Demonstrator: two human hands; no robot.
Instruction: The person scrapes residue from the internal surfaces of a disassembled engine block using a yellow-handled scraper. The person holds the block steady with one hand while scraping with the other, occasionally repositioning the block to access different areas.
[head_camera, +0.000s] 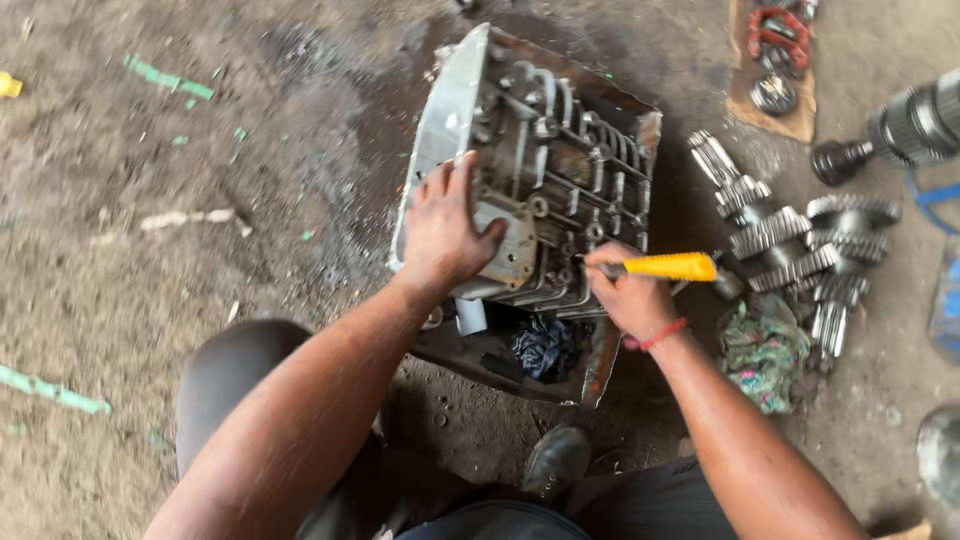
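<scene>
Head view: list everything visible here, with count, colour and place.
gearbox housing: one, grey metal, centre, standing in a rusty tray
yellow-handled tool: one, in the right hand
gear shafts: several, grey steel, on the ground at right
patterned rag: one, green, below the gear shafts
dark rag: one, in the tray
cardboard with red-ringed parts: one, top right
dirt floor: brown, green scraps scattered
shoe: one, black, bottom centre
left hand: flat on the housing
right hand: grips the tool, red wristband
</scene>
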